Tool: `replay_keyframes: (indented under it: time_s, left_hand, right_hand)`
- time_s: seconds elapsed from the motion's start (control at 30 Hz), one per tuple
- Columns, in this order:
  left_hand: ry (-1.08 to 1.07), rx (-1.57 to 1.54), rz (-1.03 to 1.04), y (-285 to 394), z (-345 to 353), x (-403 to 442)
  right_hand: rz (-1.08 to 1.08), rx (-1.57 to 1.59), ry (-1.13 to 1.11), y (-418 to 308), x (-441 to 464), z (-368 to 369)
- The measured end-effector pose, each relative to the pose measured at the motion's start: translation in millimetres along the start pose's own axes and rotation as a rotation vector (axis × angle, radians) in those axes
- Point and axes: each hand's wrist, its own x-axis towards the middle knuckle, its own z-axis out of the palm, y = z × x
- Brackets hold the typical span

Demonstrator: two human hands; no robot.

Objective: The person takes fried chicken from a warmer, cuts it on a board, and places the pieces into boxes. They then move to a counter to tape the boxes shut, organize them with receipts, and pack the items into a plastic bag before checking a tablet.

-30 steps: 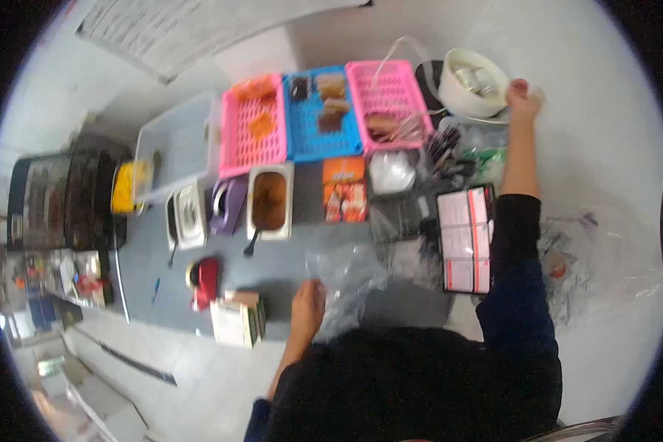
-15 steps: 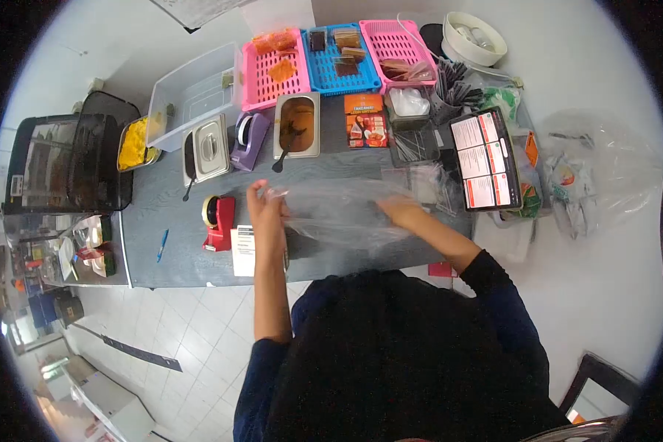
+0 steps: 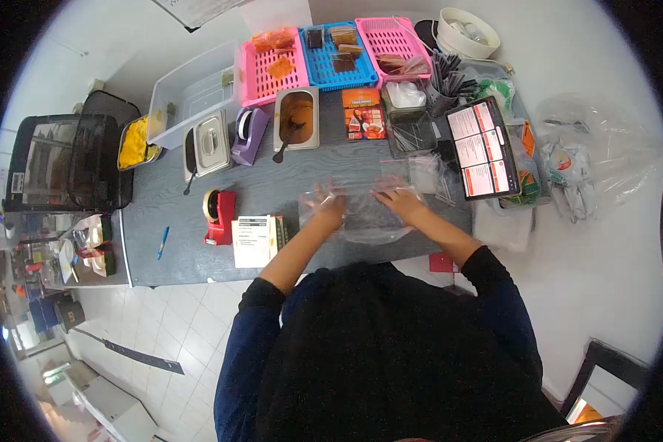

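Observation:
A clear plastic bag (image 3: 368, 222) lies spread on the grey table in front of me. My left hand (image 3: 328, 209) rests at the bag's left end, fingers apart against the film. On the right part of the bag, my right hand (image 3: 401, 202) lies flat with its fingers spread. Beyond the right hand are small clear packets (image 3: 426, 175). Left of the bag sits a stack of printed cards (image 3: 253, 243), beside a red tape dispenser (image 3: 219, 219).
At the back stand a steel pan of sauce (image 3: 297, 110), a lidded steel container (image 3: 209, 146), a purple tape dispenser (image 3: 250, 138) and a blue basket (image 3: 324, 68). A tablet (image 3: 483, 151) stands at the right. A blue pen (image 3: 163, 242) lies at the left.
My left hand has moved right and down from the raised bag's left end. The bag has come down flat on the table, and my right hand has flattened on it.

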Motion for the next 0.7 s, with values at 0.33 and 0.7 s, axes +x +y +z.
replay_keyframes:
  time_s: [0.33, 0.7]
  left_hand:
    - [-0.081, -0.924, -0.010, -20, -69, 58]
    - [0.272, -1.360, -0.622, -150, -15, -209]
  right_hand:
    - [0.004, -0.064, 0.166, -16, 15, -2]
    - [0.391, 1.597, -0.125, -228, 95, -114]
